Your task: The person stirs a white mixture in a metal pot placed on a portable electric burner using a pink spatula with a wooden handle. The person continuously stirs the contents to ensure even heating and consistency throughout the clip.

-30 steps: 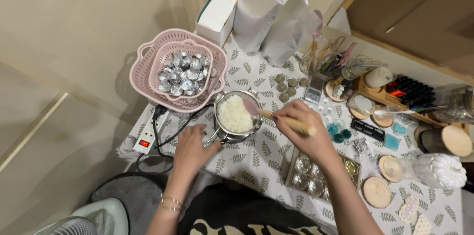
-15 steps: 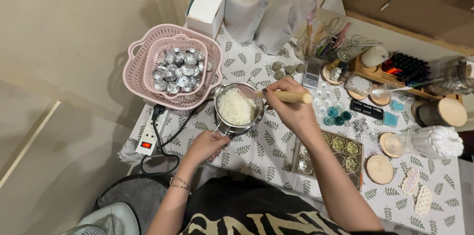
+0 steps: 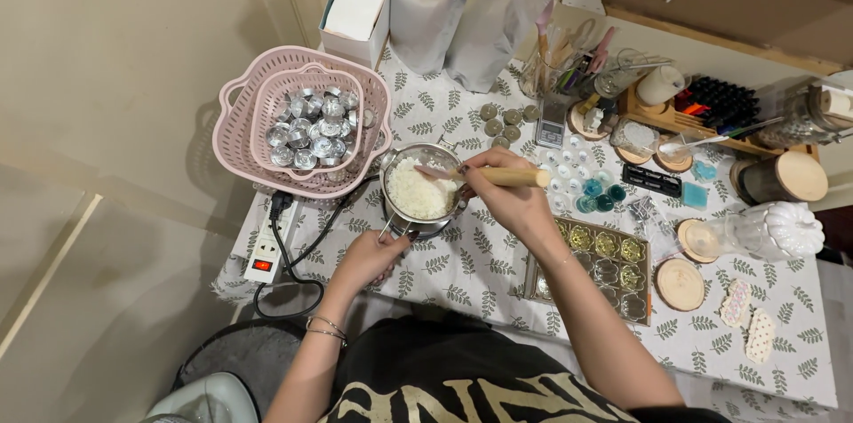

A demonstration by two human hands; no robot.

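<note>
Right hand (image 3: 506,196) pinches a wooden-handled spatula (image 3: 498,177) in the pot (image 3: 418,187); left hand (image 3: 373,254) clamps its handle (flakes unmelted, mold tray (image 3: 591,267) at 3 o'clock unfilled).

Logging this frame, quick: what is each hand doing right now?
Left hand: closed on the handle of the small metal pot.
Right hand: closed on the wooden-handled spatula, its tip in the pot's white flakes.

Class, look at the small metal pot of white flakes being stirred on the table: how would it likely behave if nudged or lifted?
The small metal pot probably tips easily: its handle juts sideways, which may be why the left hand steadies it. It looks stiff and fairly light, since the white flakes seem loose. They could spill if jolted while the right hand stirs with the wooden-handled tool.
</note>
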